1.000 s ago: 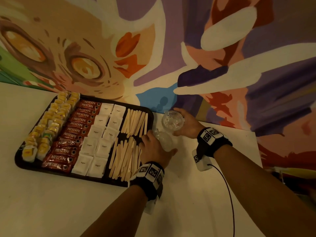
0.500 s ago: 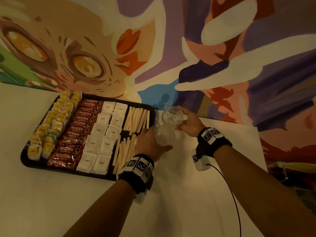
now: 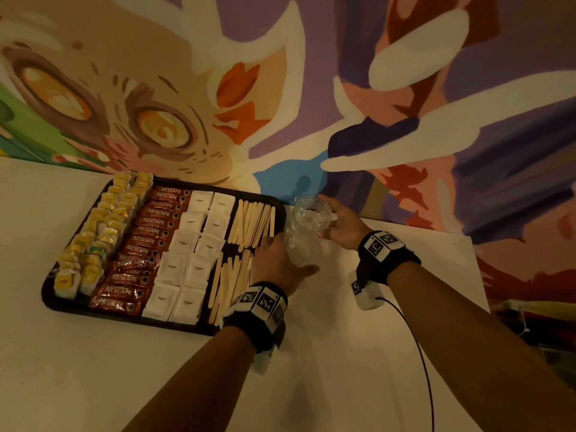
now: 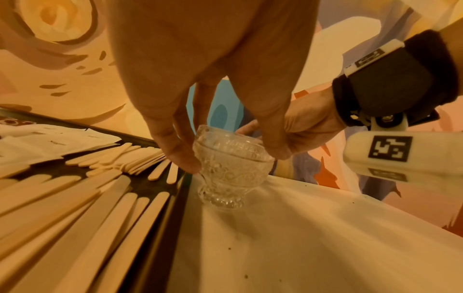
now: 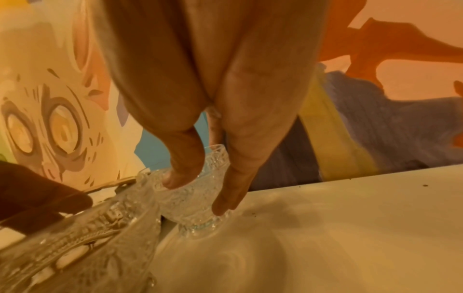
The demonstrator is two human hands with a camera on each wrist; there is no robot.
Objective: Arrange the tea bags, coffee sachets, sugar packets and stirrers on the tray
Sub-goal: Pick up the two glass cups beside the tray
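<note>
On the white surface, the dark tray holds tea bags, coffee sachets, sugar packets and stirrers in rows. Just right of it, left hand grips one glass cup, fingers curled round its rim; right hand clasps another cup.

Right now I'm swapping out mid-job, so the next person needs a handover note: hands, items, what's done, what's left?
Left hand holds a glass cup by its rim, beside the tray.
Right hand holds a second glass cup just behind it.
Tea bags, coffee sachets, sugar packets and stirrers lie in rows on the tray.
Done: arranging looks complete.
Left: probably only setting down both cups.
</note>
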